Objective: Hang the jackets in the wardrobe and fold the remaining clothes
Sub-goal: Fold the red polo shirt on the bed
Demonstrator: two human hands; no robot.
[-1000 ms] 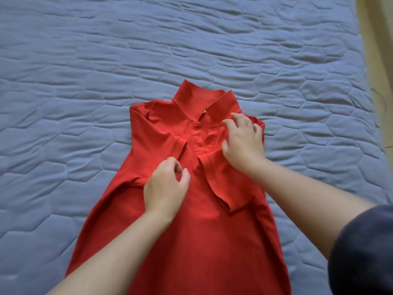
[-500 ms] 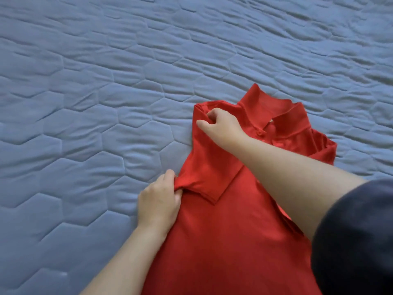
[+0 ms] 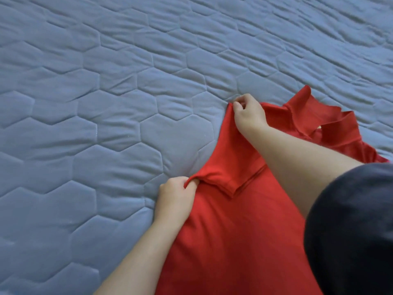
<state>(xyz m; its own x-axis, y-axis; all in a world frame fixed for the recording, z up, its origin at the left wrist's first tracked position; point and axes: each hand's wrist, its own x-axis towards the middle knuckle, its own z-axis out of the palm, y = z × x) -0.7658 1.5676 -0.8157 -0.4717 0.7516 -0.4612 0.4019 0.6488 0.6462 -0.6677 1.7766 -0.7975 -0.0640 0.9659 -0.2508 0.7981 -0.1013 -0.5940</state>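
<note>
Red polo shirt (image 3: 234, 241) on quilt (image 3: 106, 124); left hand (image 3: 176, 196), right hand (image 3: 248, 116) pinch it

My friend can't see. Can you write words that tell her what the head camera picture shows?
A person is folding a red polo shirt that lies on a blue quilted bedcover. The right hand pinches the shirt's shoulder corner, and the left hand grips the folded edge lower down. The collar lies at the upper right.
</note>
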